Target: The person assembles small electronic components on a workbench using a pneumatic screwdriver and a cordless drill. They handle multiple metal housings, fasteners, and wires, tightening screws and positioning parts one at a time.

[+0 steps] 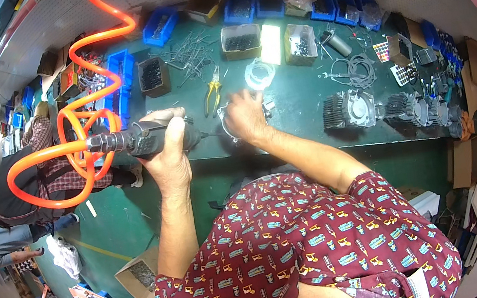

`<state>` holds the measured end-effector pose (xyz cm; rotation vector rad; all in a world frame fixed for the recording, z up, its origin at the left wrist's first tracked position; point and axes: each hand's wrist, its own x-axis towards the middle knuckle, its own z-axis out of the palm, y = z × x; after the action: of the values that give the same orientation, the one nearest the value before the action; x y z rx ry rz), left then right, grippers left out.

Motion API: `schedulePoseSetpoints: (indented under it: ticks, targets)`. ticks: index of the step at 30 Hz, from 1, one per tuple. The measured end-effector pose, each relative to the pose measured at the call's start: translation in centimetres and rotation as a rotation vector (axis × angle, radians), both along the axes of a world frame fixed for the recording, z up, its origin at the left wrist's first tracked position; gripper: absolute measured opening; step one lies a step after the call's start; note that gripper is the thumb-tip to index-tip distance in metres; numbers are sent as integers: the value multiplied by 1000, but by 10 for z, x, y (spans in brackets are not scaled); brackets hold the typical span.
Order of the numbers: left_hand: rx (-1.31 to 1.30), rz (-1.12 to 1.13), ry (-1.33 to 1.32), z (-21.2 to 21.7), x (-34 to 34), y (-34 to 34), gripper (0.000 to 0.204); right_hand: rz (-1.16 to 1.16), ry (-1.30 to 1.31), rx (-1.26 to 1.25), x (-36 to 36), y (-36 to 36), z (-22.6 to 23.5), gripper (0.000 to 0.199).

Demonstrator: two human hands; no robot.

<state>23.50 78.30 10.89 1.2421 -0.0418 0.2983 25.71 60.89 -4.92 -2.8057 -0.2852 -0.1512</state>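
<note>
My left hand [170, 151] is wrapped round a black air screwdriver [144, 139], held level over the bench's front edge. Its bit points right, toward a grey metal part [224, 119] under my right hand [245, 116]. The right fingers curl over that part and hide most of it; whether the bit touches it I cannot tell. From the tool's rear fitting runs an orange coiled air hose [69, 150]. Yellow-handled pliers [213, 93] lie just beyond, between the two hands. A roll of clear tubing [259, 75] sits behind my right hand.
Finned metal cylinders [350, 110] stand on the bench [300, 119] at the right. Blue bins [240, 5] and small cartons of screws [241, 40] line the back. Loose metal rods [191, 52] lie near them. At the left is another person [0, 172]; below, an open carton [140, 278].
</note>
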Motion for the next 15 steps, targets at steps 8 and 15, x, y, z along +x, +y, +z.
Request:
schedulePoseSetpoints:
  ticks: [8, 15]
  targets:
    - [-35, 22, 38, -5, -4, 4, 28, -16, -101, 8, -8, 2, -1, 20]
    - [17, 29, 31, -5, -5, 3, 24, -69, -103, 163, -6, -1, -4, 20]
